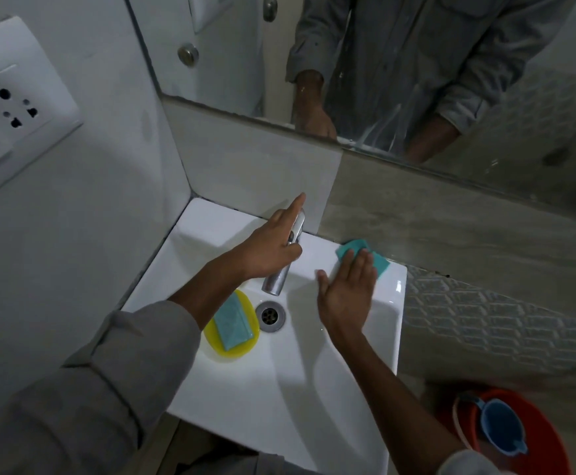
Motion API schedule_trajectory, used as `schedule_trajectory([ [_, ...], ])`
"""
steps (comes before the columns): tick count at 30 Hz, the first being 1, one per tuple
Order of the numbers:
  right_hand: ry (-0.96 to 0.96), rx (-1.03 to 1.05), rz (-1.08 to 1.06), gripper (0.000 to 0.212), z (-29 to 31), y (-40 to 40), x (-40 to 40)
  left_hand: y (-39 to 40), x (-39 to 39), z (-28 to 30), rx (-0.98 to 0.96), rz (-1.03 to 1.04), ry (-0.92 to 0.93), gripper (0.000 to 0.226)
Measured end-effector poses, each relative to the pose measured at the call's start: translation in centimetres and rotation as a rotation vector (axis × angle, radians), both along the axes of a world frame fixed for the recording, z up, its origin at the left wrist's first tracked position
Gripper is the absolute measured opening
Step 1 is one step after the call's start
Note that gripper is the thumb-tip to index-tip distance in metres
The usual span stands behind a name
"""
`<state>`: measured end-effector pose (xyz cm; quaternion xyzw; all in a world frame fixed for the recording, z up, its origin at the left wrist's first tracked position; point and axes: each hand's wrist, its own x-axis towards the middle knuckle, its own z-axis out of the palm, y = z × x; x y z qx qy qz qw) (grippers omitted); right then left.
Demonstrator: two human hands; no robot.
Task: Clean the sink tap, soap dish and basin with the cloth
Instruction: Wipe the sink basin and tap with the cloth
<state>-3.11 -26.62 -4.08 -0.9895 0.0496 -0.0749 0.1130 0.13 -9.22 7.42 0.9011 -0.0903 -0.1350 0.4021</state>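
Reaching forward from the bottom of the view, two forearms in rolled grey sleeves [84, 382] extend over a white ceramic basin [245, 389] fixed into the corner of a tiled wall. Low to the right, on the floor beside the basin, stands an orange bucket [550, 437] with a blue mug [500, 428] resting inside it. Within the bowl, on its left slope, sits a yellow soap dish [245, 344] holding a teal bar of soap [233, 320], just left of the round metal drain [270, 316]. Above the drain hangs the spout of the chrome tap [276, 281], which rises toward the back ledge. The left hand [269, 248] is wrapped loosely round the tap body, thumb curled across the front, while its index finger sticks out straight and points up along the lever toward the wall. The right hand [346, 291] lies flat and spread, palm down, on the rim to the right of the tap; its fingertips press on a teal cloth [365, 257] that is spread on the back right corner of the ledge, touching the wall tile. The hand grips nothing; it only presses the cloth against the ceramic. Farther up, a mirror [536, 114] runs across the wall and reflects the person's grey shirt and both forearms. On the left wall, well apart from the basin, a white socket plate [16, 108] is mounted.
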Motion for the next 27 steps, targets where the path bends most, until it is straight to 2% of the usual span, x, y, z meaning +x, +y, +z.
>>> schedule_trajectory([
  [2, -0.005, 0.033, 0.046, 0.071, 0.2, 1.0, 0.2, -0.1, -0.1, 0.1, -0.007, 0.006, -0.001, 0.087],
  [5, -0.080, 0.021, 0.331, 0.056, 0.2, 1.4, 0.0, -0.2, -0.1, -0.1, -0.014, 0.016, -0.024, 0.086],
  [10, -0.066, 0.170, 0.483, 0.070, 1.1, 1.9, 0.0, -0.5, -0.2, -0.2, 0.002, 0.027, -0.077, 0.083],
  [14, -0.006, 0.251, 0.563, 0.066, 0.6, 1.3, -2.4, -0.6, -0.5, -0.3, 0.006, 0.048, -0.106, 0.077],
  [17, 0.179, 0.511, 0.584, 0.048, 0.4, 1.1, -6.4, 0.1, -1.2, -0.3, -0.095, 0.108, -0.177, 0.063],
  [19, 0.233, 0.727, 0.479, 0.043, 0.6, 0.3, -8.8, 1.7, -2.1, -0.9, -0.331, 0.342, -0.254, 0.053],
  [20, 0.276, 0.842, 0.378, 0.045, 0.8, -0.3, -9.6, 2.9, -2.7, -1.6, -0.377, 0.501, -0.296, 0.047],
  [21, 0.336, 0.942, 0.273, 0.046, 1.1, -0.9, -10.2, 4.1, -3.4, -2.7, -0.322, 0.631, -0.314, 0.043],
  [23, 0.460, 1.090, 0.098, 0.045, 1.4, -2.0, -10.9, 6.5, -4.5, -6.1, 0.016, 0.730, -0.164, 0.041],
  [25, 0.541, 1.186, -0.015, 0.044, 1.9, -2.6, -11.1, 8.0, -5.9, -9.1, 0.321, 0.691, 0.139, 0.043],
  [27, 0.558, 1.220, -0.055, 0.044, 2.5, -2.7, -11.2, 8.8, -7.1, -10.9, 0.448, 0.584, 0.283, 0.039],
])
